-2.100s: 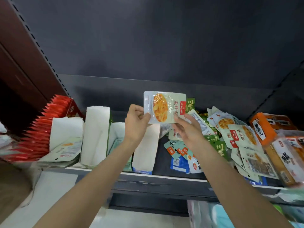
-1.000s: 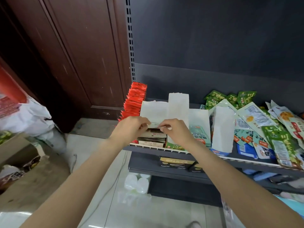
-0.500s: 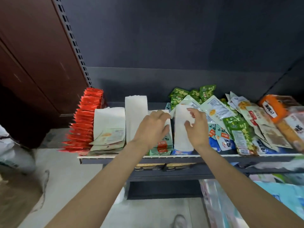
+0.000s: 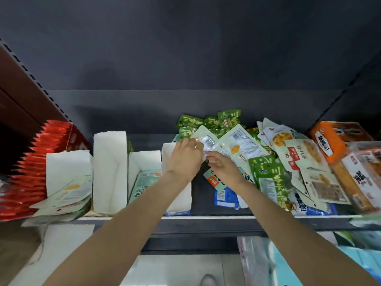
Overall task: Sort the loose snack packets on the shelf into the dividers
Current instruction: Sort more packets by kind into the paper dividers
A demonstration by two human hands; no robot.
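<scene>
Now both hands have left the white dividers (image 4: 109,170) and moved right to the loose heap: the left hand (image 4: 185,159) and right hand (image 4: 223,169) each pinch a pale barcode packet (image 4: 208,141) atop the pile of packets (image 4: 274,162). One divider bay holds pale packets (image 4: 68,195), another a teal packet (image 4: 144,182). Red packets (image 4: 35,168) line the dark shelf (image 4: 206,220) beside a brown wooden panel (image 4: 18,96).

Dim shelf recess, soft overhead light, blurred, warped edges
</scene>
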